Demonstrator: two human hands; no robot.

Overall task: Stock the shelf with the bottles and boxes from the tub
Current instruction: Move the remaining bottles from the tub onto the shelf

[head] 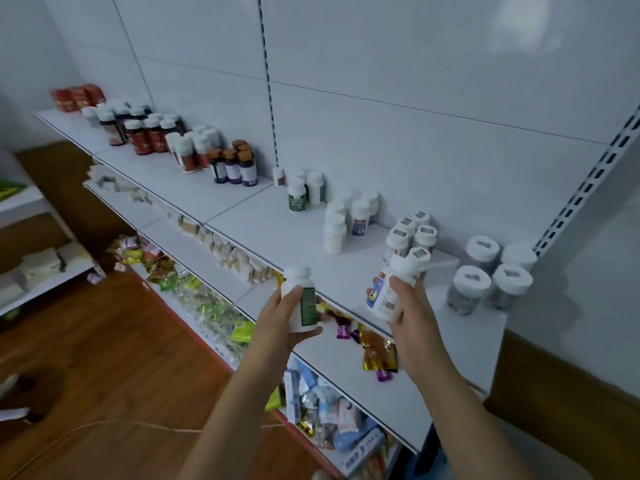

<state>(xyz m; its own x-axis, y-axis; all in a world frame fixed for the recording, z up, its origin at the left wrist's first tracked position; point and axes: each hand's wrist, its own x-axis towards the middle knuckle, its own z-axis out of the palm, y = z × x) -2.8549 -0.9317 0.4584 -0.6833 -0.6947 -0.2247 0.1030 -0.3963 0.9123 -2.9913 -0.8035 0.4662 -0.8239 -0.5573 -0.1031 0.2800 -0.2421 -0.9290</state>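
Observation:
My left hand (277,320) grips a white bottle with a green label (302,299), held upright just in front of the top shelf's (277,233) front edge. My right hand (412,313) holds a white bottle with a blue and orange label (384,292), tilted, over the shelf's front edge near a cluster of white-capped bottles (412,237). A matching green-labelled bottle (297,199) stands further back on the shelf. No tub is in view.
Rows of dark and red bottles (152,133) fill the shelf's left part. Wide white-lidded jars (485,271) stand at the right end. Lower shelves (346,355) hold small boxes and bright packets. A wooden floor (104,358) lies to the left.

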